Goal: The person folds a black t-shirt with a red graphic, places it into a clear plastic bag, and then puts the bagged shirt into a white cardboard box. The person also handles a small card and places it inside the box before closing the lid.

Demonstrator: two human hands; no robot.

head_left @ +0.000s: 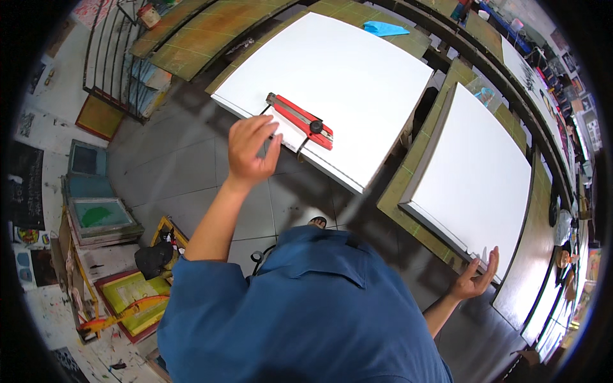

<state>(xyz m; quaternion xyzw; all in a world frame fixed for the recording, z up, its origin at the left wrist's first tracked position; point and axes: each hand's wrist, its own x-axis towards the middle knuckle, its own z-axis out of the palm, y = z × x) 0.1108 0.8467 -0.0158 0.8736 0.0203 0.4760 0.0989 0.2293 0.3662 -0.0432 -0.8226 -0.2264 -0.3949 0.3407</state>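
A red snap-off utility knife (300, 120) with a black locking wheel lies near the front edge of the large white board (345, 70). Next to it is a small white piece (285, 131) with thin dark bands at its ends. Just short of that piece, my left hand (252, 153) hovers with curved fingers parted from the thumb and nothing visible between them. At the lower right, my right hand (474, 279) is open beside the near edge of a second white board (476, 179), fingers raised; whether it touches the board is hard to tell.
Both boards rest on greenish platforms (415, 217) with a gap between them. A blue cloth or sheet (385, 29) lies beyond the left board. Framed screens (99, 214), a dark cap (153, 260) and a metal rack (105, 57) stand along the left. Grey floor tiles (172, 166) show below.
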